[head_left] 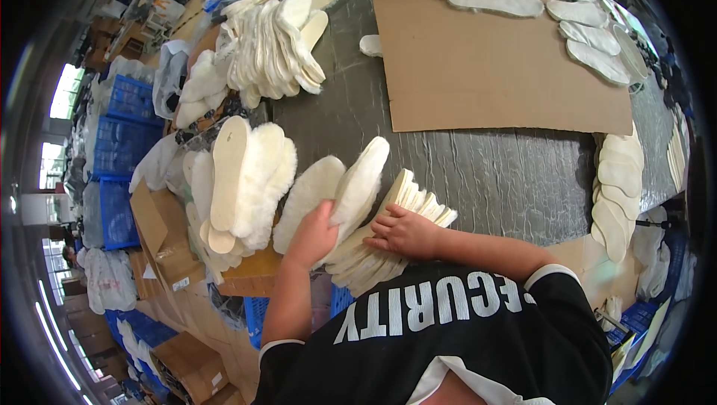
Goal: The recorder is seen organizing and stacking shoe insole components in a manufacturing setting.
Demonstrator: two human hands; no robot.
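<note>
One pale insole is up in the person's left hand, tilted over the near edge of the worktop. Left grip is pinching it low on its side, thumb and fingers. A second fluffy insole sits right behind; can't tell if that's held too. Right hand lies over a fanned stack, fingers a bit apart, and I honestly can't see whether they're pinching anything.

I'd guess these are super light: bendy, soft pile, smoother backing, hard to break. I'd grab the side edge or the heel so the fluff doesn't get squashed.

Elbow room's tight on the left, with a fluffy pile near that hand at the left edge and a bigger heap toward the far left corner. Cardboard sheet covers much of the far side, and an overlapping row of insoles runs down the right edge.
</note>
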